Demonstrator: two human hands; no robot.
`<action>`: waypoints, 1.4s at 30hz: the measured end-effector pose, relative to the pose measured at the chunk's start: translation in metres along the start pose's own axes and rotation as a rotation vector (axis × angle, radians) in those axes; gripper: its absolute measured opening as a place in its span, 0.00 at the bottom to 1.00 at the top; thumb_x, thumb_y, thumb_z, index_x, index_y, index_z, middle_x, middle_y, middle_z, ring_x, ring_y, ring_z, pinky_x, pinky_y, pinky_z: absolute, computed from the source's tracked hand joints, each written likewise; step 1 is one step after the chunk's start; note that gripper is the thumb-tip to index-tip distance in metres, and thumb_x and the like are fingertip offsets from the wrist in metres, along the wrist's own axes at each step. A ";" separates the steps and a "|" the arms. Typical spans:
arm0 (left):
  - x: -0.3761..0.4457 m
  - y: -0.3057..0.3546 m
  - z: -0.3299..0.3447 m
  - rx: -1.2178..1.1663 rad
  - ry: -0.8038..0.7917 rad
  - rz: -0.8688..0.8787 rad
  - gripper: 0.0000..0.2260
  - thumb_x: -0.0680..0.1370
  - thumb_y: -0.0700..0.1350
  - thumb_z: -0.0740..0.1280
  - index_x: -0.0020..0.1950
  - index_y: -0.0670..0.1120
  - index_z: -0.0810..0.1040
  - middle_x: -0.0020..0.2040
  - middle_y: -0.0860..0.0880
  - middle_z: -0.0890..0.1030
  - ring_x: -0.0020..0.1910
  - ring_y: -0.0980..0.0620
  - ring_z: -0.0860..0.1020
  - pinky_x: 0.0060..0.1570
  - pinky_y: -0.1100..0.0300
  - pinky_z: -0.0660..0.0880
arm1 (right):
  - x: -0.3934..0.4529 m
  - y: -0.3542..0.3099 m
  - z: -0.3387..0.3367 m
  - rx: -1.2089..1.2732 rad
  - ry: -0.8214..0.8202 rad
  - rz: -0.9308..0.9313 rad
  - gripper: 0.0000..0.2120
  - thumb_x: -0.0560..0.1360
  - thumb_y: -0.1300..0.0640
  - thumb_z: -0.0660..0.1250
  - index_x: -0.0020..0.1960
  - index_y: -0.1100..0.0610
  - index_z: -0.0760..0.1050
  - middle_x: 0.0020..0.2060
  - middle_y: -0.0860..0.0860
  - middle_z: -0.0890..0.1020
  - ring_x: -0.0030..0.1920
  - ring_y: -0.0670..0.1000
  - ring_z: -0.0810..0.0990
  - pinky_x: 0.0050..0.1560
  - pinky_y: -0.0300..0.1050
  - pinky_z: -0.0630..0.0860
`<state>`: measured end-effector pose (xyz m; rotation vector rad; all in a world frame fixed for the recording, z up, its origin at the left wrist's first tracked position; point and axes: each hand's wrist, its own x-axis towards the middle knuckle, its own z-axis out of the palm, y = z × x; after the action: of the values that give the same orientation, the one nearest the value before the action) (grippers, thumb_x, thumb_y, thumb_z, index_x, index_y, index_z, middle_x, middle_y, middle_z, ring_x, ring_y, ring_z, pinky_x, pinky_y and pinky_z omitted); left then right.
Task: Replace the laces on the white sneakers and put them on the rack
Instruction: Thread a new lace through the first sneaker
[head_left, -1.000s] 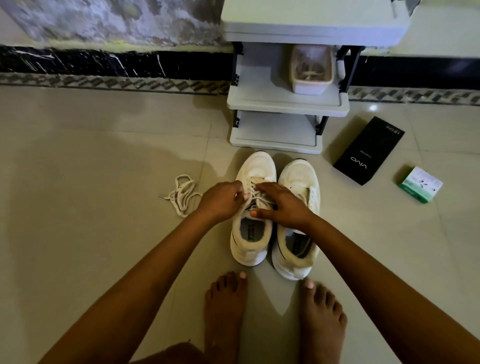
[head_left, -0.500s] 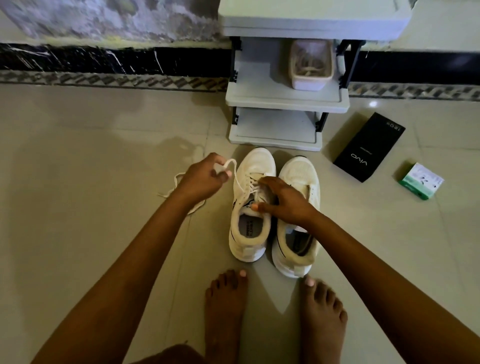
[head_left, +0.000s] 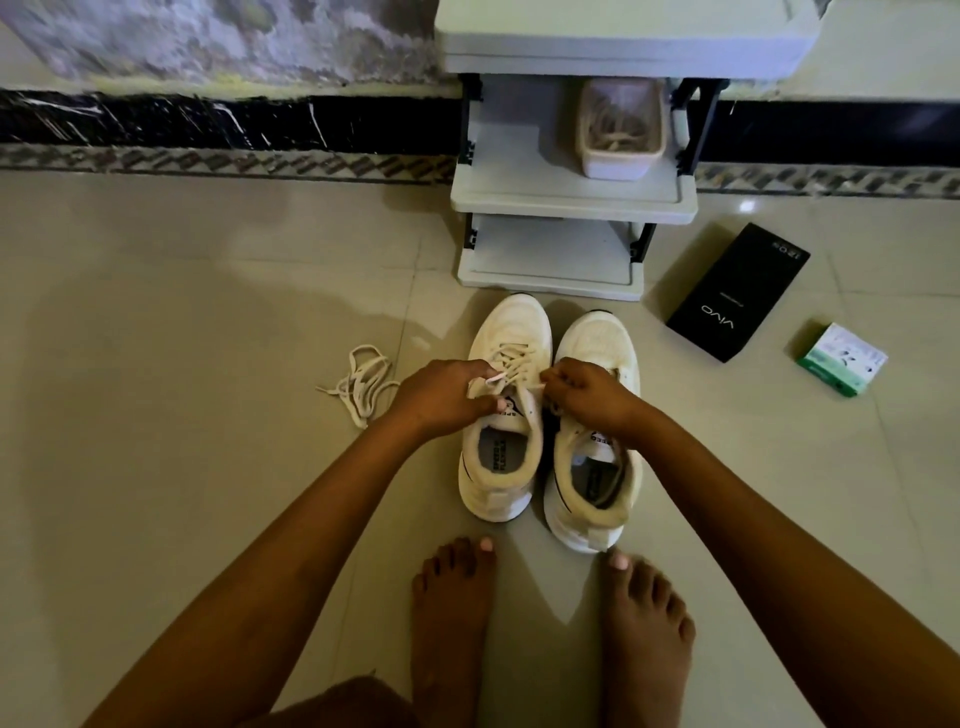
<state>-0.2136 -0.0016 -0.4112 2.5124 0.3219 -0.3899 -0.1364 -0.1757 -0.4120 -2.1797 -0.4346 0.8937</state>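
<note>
**Head view: lace ends pinched over the left sneaker, slip is the main risk**

Head camera shows the left hand (head_left: 441, 395) with fingers curled, pinching a cream lace end (head_left: 492, 378) at the upper eyelets of the left white sneaker (head_left: 506, 410). On the other side of that sneaker's tongue the right hand (head_left: 589, 397) is curled too and seems to pinch the opposite lace end, though its fingertips are partly hidden. Just right of that sneaker, touching it, stands the second white sneaker (head_left: 597, 452); its lacing is covered by the right hand.

Likely trouble: a thin tip slipping from the pinch and pulling back through an eyelet, or uneven pulling leaving one end short.

A loose tangle of cream laces (head_left: 361, 387) lies left of the left sneaker and could be mistaken for the new ones. Beyond its toe stands the grey plastic shoe rack (head_left: 566, 197), and a pale tub of laces (head_left: 618, 137) takes part of the shelf.
</note>
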 end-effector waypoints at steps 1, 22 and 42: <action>0.000 0.000 0.000 0.001 -0.001 -0.007 0.21 0.74 0.57 0.69 0.64 0.52 0.75 0.56 0.45 0.80 0.54 0.45 0.77 0.44 0.60 0.66 | 0.000 0.000 0.002 -0.009 0.013 -0.016 0.10 0.80 0.60 0.59 0.52 0.68 0.73 0.47 0.63 0.78 0.46 0.55 0.74 0.56 0.53 0.72; -0.007 0.020 -0.013 -0.137 0.098 0.108 0.11 0.78 0.34 0.60 0.52 0.39 0.81 0.51 0.41 0.80 0.49 0.46 0.79 0.48 0.62 0.72 | -0.012 0.003 0.027 -0.264 0.243 -0.198 0.10 0.73 0.52 0.69 0.48 0.60 0.79 0.41 0.54 0.82 0.40 0.52 0.78 0.40 0.43 0.72; -0.011 0.038 0.024 -0.010 0.348 0.084 0.08 0.73 0.41 0.68 0.43 0.50 0.69 0.35 0.52 0.75 0.36 0.51 0.75 0.35 0.61 0.66 | -0.013 -0.004 0.012 -0.061 0.096 -0.085 0.15 0.74 0.62 0.67 0.61 0.56 0.75 0.41 0.53 0.81 0.44 0.52 0.80 0.51 0.47 0.76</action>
<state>-0.2176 -0.0476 -0.4079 2.5680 0.3483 0.0849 -0.1540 -0.1740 -0.4090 -2.2318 -0.5096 0.7356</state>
